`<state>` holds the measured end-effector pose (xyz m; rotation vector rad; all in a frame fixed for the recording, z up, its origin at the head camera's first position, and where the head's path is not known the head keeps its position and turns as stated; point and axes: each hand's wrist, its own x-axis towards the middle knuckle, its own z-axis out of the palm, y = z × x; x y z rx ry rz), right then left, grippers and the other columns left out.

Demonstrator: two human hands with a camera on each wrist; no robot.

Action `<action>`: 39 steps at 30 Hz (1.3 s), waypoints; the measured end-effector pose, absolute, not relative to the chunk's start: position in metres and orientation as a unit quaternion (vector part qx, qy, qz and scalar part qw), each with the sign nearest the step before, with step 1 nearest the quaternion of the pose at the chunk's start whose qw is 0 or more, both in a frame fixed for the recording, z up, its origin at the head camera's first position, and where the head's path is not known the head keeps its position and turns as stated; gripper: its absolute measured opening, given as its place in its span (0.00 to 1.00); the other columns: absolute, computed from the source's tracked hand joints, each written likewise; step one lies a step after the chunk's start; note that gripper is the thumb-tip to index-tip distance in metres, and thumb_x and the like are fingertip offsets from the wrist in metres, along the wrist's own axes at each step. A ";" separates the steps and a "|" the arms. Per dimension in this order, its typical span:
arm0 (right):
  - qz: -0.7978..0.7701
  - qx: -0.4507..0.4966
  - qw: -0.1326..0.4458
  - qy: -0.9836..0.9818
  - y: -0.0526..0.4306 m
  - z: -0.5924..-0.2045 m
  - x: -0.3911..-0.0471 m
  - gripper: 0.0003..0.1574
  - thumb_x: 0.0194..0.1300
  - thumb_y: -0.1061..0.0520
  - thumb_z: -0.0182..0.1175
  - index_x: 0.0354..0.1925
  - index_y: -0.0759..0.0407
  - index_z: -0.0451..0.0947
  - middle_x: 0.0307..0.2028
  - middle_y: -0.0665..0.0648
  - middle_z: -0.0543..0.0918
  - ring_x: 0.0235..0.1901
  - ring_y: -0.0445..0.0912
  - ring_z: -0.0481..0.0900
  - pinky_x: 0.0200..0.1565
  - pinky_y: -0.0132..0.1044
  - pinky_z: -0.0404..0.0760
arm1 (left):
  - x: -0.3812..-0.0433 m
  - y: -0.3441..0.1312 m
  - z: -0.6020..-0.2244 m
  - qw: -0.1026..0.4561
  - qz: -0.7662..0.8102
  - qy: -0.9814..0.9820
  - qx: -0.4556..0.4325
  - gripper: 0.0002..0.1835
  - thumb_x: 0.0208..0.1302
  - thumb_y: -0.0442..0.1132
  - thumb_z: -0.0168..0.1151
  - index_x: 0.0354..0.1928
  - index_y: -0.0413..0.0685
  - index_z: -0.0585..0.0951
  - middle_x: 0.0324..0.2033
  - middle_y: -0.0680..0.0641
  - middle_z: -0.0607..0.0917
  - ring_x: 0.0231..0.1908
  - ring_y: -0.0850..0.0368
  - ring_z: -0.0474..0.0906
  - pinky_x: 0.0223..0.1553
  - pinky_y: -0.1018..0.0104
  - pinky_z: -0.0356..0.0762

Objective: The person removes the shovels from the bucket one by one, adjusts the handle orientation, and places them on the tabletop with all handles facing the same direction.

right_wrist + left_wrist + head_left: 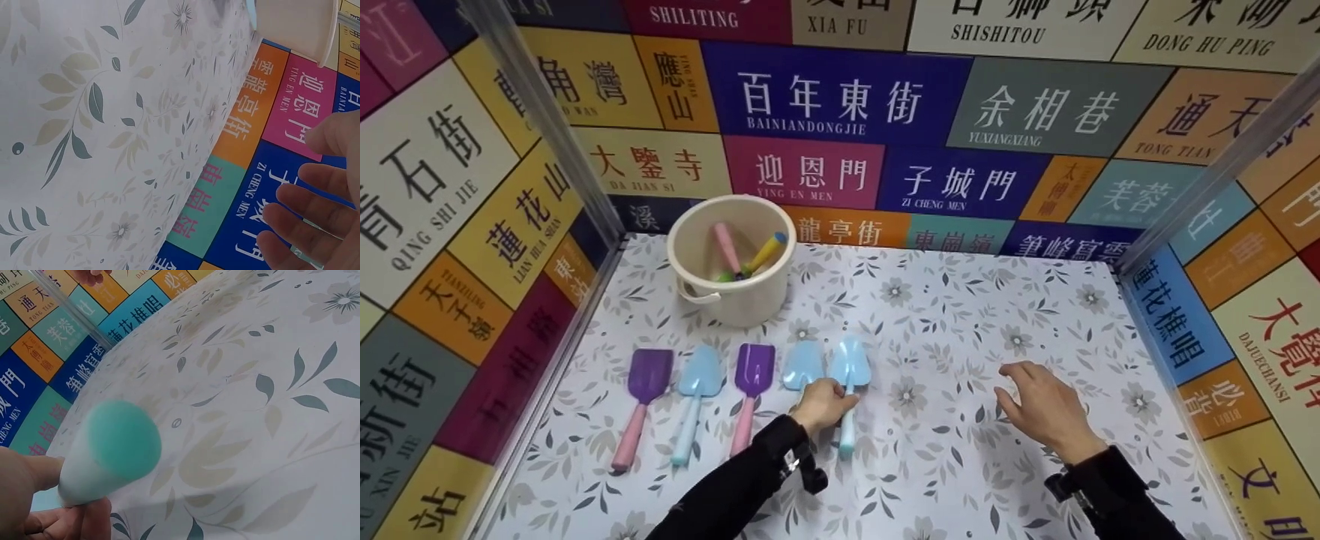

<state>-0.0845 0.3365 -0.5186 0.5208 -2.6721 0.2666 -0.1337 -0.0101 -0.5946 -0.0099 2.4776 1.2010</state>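
Note:
My left hand [826, 405] pinches the handle of the rightmost light blue toy shovel [851, 364], thumb and fingers around it. The rounded teal handle end [126, 439] points at the camera in the left wrist view. Just left of it lies another light blue shovel [804, 364], its handle hidden behind my hand. Further left in the row are a purple shovel with a pink handle [755, 367], a light blue shovel [699, 375] and a second purple one [650, 373]. Over the right side of the table, my right hand [1046, 409] holds nothing, its fingers spread and relaxed.
Behind the row stands a cream bucket [750, 304] with a pink handle [725, 247] and a yellow, blue-ended handle [765, 253] inside. A flower-patterned cover [945, 337] lies over the table. Colourful sign-printed walls [840, 90] enclose the back and both sides.

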 end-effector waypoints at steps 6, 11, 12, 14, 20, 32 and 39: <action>0.096 0.180 0.191 -0.960 0.335 -0.517 -0.084 0.18 0.59 0.62 0.76 0.46 0.64 0.82 0.41 0.65 0.87 0.40 0.61 0.87 0.32 0.53 0.86 | -0.138 -0.006 -0.602 0.182 0.432 0.883 -0.003 0.15 0.70 0.44 0.70 0.33 0.38 0.82 0.33 0.44 0.84 0.33 0.54 0.77 0.38 0.64 0.80; 0.099 0.171 0.173 -0.965 0.335 -0.516 -0.082 0.17 0.61 0.61 0.76 0.47 0.63 0.83 0.43 0.64 0.88 0.40 0.60 0.87 0.32 0.52 0.86 | -0.138 -0.006 -0.606 0.173 0.428 0.887 0.000 0.14 0.70 0.43 0.69 0.31 0.38 0.83 0.30 0.46 0.83 0.32 0.55 0.76 0.36 0.66 0.77; 0.099 0.171 0.170 -0.966 0.335 -0.516 -0.082 0.17 0.61 0.61 0.76 0.48 0.63 0.83 0.43 0.64 0.88 0.40 0.60 0.87 0.32 0.52 0.86 | -0.138 -0.006 -0.607 0.171 0.428 0.887 0.001 0.14 0.70 0.43 0.69 0.32 0.38 0.83 0.30 0.45 0.84 0.31 0.55 0.76 0.36 0.66 0.77; 0.098 0.169 0.164 -0.967 0.335 -0.516 -0.081 0.17 0.62 0.60 0.75 0.48 0.63 0.83 0.44 0.64 0.88 0.41 0.60 0.87 0.32 0.52 0.86 | -0.137 -0.006 -0.607 0.171 0.430 0.887 0.003 0.14 0.70 0.43 0.69 0.33 0.37 0.83 0.31 0.45 0.84 0.31 0.55 0.76 0.35 0.67 0.77; 0.096 0.167 0.163 -0.968 0.335 -0.517 -0.080 0.17 0.63 0.60 0.75 0.48 0.64 0.83 0.43 0.65 0.88 0.40 0.60 0.87 0.33 0.52 0.86 | -0.136 -0.005 -0.610 0.170 0.433 0.885 0.006 0.15 0.69 0.43 0.70 0.30 0.40 0.81 0.27 0.48 0.80 0.29 0.57 0.75 0.31 0.70 0.72; 0.097 0.178 0.175 -0.963 0.336 -0.519 -0.080 0.17 0.61 0.61 0.75 0.47 0.64 0.82 0.42 0.65 0.87 0.39 0.60 0.86 0.32 0.51 0.86 | -0.143 0.000 -0.644 0.148 0.430 0.890 0.020 0.16 0.67 0.44 0.73 0.32 0.39 0.81 0.29 0.43 0.84 0.29 0.52 0.78 0.32 0.64 0.78; 0.095 0.171 0.173 -0.965 0.335 -0.520 -0.080 0.17 0.61 0.61 0.75 0.47 0.64 0.83 0.42 0.65 0.87 0.39 0.60 0.87 0.32 0.51 0.86 | -0.140 0.001 -0.644 0.148 0.441 0.885 0.011 0.15 0.66 0.44 0.73 0.34 0.42 0.78 0.30 0.44 0.82 0.29 0.53 0.77 0.33 0.65 0.76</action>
